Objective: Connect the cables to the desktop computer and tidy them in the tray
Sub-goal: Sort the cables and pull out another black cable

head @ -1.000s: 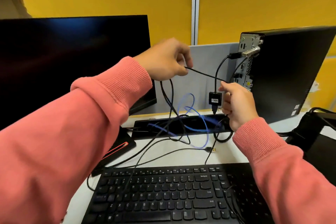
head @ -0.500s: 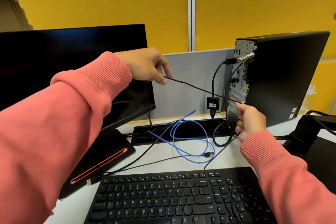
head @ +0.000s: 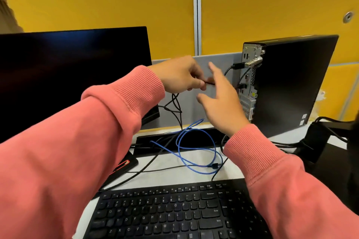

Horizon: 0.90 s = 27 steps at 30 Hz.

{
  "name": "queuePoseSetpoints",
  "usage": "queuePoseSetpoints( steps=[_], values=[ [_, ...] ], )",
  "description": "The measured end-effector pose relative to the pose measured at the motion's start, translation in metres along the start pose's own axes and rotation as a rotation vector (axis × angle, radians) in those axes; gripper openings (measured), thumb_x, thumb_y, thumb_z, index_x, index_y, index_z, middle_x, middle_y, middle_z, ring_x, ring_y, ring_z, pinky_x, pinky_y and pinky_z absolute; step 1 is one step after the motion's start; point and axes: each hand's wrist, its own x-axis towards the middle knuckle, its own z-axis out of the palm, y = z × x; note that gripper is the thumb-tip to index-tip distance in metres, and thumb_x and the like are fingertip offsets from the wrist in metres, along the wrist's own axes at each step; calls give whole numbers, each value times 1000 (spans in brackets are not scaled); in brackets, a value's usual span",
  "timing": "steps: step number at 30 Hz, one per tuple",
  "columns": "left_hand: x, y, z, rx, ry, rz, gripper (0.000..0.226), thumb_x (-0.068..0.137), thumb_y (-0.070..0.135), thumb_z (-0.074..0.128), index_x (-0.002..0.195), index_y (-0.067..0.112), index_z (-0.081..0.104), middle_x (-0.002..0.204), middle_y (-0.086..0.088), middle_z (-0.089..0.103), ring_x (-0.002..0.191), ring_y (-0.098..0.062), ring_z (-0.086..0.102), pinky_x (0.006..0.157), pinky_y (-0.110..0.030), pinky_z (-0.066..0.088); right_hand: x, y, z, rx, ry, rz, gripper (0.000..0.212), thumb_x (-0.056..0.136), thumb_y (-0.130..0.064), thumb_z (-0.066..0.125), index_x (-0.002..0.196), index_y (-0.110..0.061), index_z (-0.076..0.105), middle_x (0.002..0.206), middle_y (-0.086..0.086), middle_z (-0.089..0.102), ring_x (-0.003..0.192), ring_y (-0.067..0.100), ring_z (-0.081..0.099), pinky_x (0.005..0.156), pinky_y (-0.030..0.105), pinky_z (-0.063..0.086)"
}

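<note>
1. Hands have closed in on each other: half a second ago the right hand [head: 217, 101] was down at the lower ports on the back of the desktop computer [head: 291, 83], and the left hand [head: 178, 77] held its cable well off to the left. Now the right hand is up beside the left, clear of the machine.
2. Left hand: fingers curled, pinching a thin black cable [head: 209, 83] between thumb and forefinger. More black cable hangs below it in loose loops toward the tray.
3. Right hand: fingers spread and straight, gripping nothing, its fingertips just at the pinched cable. It is blurred, so whether it actually touches the cable I cannot tell.
4. Meaning for the task, as a judgement: the right hand looks done at the rear panel and is reaching to take the cable over, either to plug it in or to gather slack.
5. Two black plugs sit in the computer's rear panel, upper and middle.
6. A blue cable [head: 196, 151] lies coiled on the worktop [head: 174, 175], partly over the black cable tray [head: 147, 139] behind the keyboard [head: 174, 209], its plug end loose. It is not yet connected or tidied.
7. Writing: ordinary letter and number legends on the keyboard keys are readable. Small stickers on the computer's side [head: 303, 119] are too small to read. The monitor [head: 68, 75] is dark, and no brand is legible.
</note>
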Motion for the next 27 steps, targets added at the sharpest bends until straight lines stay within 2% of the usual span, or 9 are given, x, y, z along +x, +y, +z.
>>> queuePoseSetpoints(
  steps=[3,5,8,13,19,21,23,25,27],
  values=[
    [-5,-5,-1,-110,22,39,16,100,24,66,94,16,78,62,9,58,56,-6,48,58,-25,41,1,0,-4,-49,20,-81,17,92,-29,65,107,-27,69,75,-18,57,72,1,47,66,22,38],
    [-14,-14,0,-244,-6,38,17,101,21,64,95,9,74,59,9,56,55,-8,48,57,-23,42,1,9,-8,-43,23,-127,17,91,-36,69,85,-20,72,58,-17,51,60,6,42,58,24,32],
    [-27,-24,10,-396,-73,30,16,102,18,63,99,3,69,70,-7,55,66,-19,48,62,-26,40,0,18,-13,88,49,-174,27,93,-32,68,70,-18,71,66,-5,62,66,18,56,66,33,42],
    [-41,-39,22,-498,-69,14,7,101,15,64,99,12,70,83,-7,59,74,-13,50,71,-22,44,7,33,-33,241,425,-54,29,93,-32,65,65,-24,68,62,-17,63,59,-6,53,60,9,40],
    [-47,-40,25,-589,-103,49,22,97,-8,59,114,6,62,108,-10,62,97,-10,60,94,-23,50,8,31,-22,288,545,18,30,96,-36,61,69,-24,68,56,-18,54,54,-2,44,52,10,35],
    [-54,-44,26,-472,-104,39,24,96,-2,62,118,10,61,116,-1,63,100,3,58,95,-14,43,8,33,-26,311,558,24,30,97,-34,61,69,-24,68,58,-14,51,54,-2,42,50,8,35],
    [-59,-50,36,-245,-110,-13,28,96,15,67,121,25,59,120,17,60,103,12,48,98,-22,36,6,36,-29,324,538,20,30,97,-32,61,71,-22,69,64,-1,50,54,-1,40,49,8,34],
    [-65,-56,50,-97,-92,-90,28,95,34,68,119,38,53,119,27,58,111,-1,46,100,-39,29,1,37,-26,323,505,28,29,97,-31,61,72,-20,71,64,3,48,56,2,40,49,9,33],
    [-67,-61,65,-68,-71,-137,32,93,46,68,119,42,49,112,21,58,103,-6,47,99,-43,28,-2,39,-24,348,512,75,30,98,-30,61,71,-20,71,64,-3,54,61,1,47,55,6,38]
  ],
)
